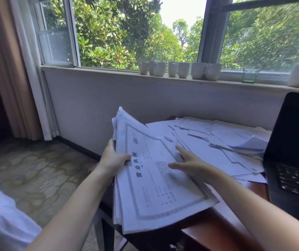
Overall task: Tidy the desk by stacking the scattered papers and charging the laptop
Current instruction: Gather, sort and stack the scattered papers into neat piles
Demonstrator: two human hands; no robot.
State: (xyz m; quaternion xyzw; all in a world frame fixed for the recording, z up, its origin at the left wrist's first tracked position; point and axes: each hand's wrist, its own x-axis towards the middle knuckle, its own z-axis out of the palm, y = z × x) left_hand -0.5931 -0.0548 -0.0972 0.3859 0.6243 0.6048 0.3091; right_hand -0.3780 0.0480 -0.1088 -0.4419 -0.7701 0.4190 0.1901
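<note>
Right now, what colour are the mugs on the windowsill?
The mugs are white; head view shows them best.

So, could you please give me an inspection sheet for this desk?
Surface: wooden desk, largely under paper.
Job's things: paper stack tilted at the desk's left edge; scattered papers behind it; laptop open at right, screen dark.
Clutter: nothing seen.
Hands: left hand grips the stack's edge; right hand open, fingers over the stack.
Cables: nothing seen.
Surroundings: white mugs and a green glass on the windowsill; curtain at left.
</note>
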